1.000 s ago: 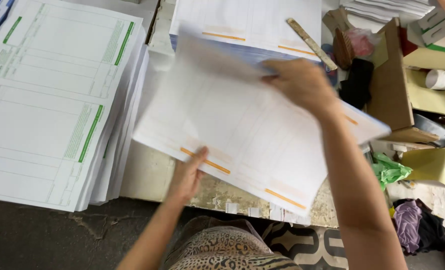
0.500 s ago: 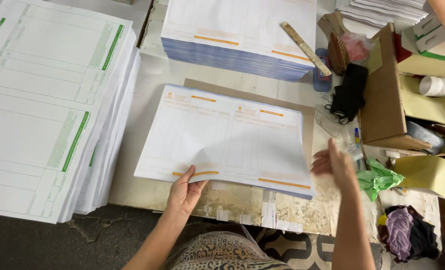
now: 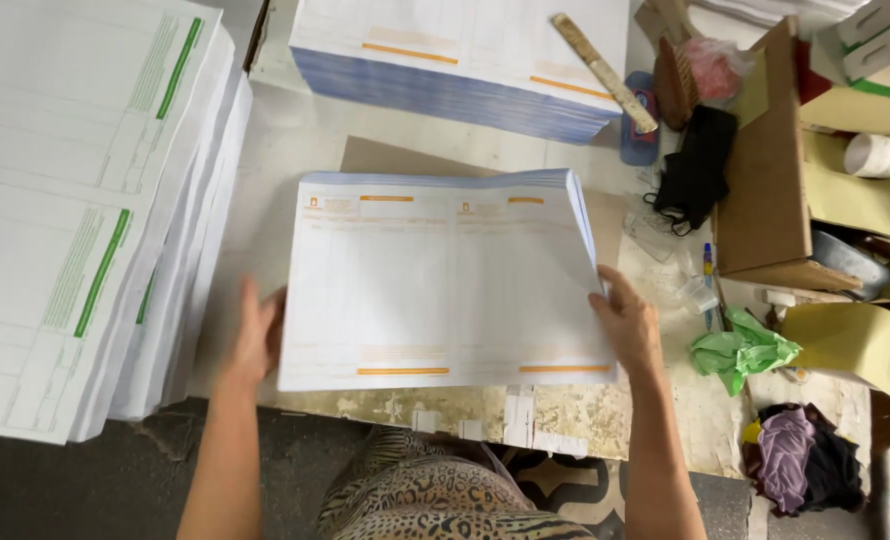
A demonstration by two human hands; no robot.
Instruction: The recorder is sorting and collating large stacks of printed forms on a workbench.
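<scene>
Here, both hands are gripping a sheaf of white forms with orange bars [image 3: 445,285], lying on the worn table [image 3: 295,140]. The left hand [image 3: 257,335] is pressing its left edge with flat fingers; the right hand [image 3: 625,325] is clasping its right edge. Behind the sheaf a bigger orange-barred stack [image 3: 455,50] is sitting; left of it, green-barred piles [image 3: 75,210]; right of it, a cardboard box [image 3: 765,170] and a green rag [image 3: 745,350].
</scene>
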